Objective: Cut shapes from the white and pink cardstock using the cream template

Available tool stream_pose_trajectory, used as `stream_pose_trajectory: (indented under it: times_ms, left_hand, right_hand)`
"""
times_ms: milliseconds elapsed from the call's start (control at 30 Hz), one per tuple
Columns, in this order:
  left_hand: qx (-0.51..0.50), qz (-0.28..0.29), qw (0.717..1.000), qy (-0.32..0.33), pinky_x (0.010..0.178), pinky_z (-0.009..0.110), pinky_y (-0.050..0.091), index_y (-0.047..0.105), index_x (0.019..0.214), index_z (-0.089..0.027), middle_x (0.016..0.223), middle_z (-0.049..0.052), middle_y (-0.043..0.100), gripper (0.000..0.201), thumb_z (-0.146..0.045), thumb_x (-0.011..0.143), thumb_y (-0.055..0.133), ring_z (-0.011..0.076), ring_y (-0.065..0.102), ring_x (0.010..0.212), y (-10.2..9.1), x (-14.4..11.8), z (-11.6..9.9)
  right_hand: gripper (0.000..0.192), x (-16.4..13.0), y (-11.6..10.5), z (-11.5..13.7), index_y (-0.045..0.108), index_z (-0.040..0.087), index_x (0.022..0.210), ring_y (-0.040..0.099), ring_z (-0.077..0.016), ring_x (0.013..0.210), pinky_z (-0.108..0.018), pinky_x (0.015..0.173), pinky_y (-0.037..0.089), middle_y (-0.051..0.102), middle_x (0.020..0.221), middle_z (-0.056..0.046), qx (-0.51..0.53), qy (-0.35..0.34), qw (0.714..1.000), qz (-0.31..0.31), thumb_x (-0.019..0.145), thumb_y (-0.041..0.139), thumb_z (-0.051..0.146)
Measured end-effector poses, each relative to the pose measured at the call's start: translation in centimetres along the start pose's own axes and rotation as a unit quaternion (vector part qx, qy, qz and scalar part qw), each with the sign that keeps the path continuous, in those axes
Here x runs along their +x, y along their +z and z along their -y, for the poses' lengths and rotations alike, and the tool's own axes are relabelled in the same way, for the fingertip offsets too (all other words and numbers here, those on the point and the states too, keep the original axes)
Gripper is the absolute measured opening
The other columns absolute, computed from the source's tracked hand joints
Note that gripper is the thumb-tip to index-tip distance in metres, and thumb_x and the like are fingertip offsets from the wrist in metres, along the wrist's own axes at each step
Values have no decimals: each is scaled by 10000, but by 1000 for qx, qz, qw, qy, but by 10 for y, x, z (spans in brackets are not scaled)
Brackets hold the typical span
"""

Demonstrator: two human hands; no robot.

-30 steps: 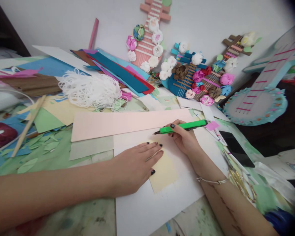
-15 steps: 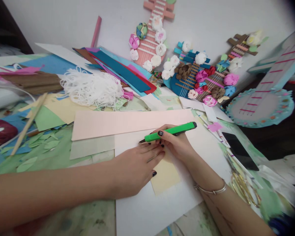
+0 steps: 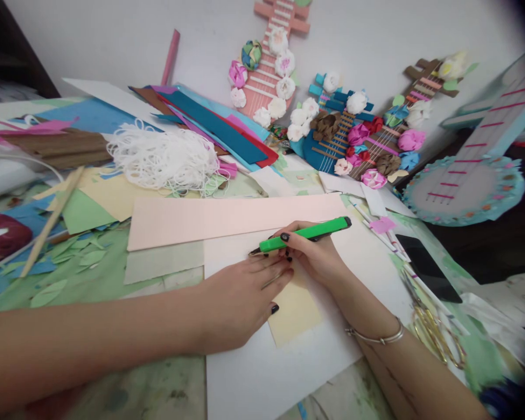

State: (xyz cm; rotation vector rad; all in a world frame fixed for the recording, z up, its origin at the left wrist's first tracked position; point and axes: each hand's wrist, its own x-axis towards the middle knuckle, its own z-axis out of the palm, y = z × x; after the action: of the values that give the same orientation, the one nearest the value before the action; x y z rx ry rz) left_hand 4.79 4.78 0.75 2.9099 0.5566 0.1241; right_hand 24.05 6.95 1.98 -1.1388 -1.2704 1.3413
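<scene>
Right hand (image 3: 317, 256) is wrapped around a green cutter (image 3: 304, 234), fingers closed on it, tip pointing to about 9 o'clock and sitting right at the left hand's fingertips. Left hand (image 3: 240, 297) lies flat, fingers spread, pressing a yellow paper (image 3: 295, 312) down onto a white sheet (image 3: 266, 367). The yellow piece is mid-sheet, half covered by the palm. Pink strip (image 3: 227, 219) lies at 12 o'clock from the hands, touching the sheet's top edge. White string pile (image 3: 164, 157) at 11, scissors (image 3: 433, 332) and phone (image 3: 424, 267) off at 3.
</scene>
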Motion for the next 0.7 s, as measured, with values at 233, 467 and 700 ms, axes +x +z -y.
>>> stream_pose_trajectory:
  times_ms: [233,467,700]
  left_hand:
    - [3,-2,1000,4,1190,475,220,282,1507,-41,1574,177,237,547,-295,1023,258,318,216,1464,2,-2,-1]
    - [13,2,1000,4,1185,471,232,286,1508,-48,1575,167,242,544,-292,1024,243,309,217,1466,0,-1,-1]
    - [9,0,1000,6,1186,469,231,278,1512,-51,1575,163,252,545,-286,1021,252,304,227,1464,0,-1,0]
  right_hand:
    - [190,1,-1,-1,710,157,724,587,-138,610,-273,566,442,688,683,-43,8,3,1000,-2,700,801,322]
    - [186,1,-3,2,713,163,710,574,-139,586,-279,554,428,674,646,-37,14,12,1000,-3,695,799,327]
    - [185,0,-8,1,711,160,719,583,-141,588,-282,565,432,696,683,-50,3,10,1000,-4,708,789,327]
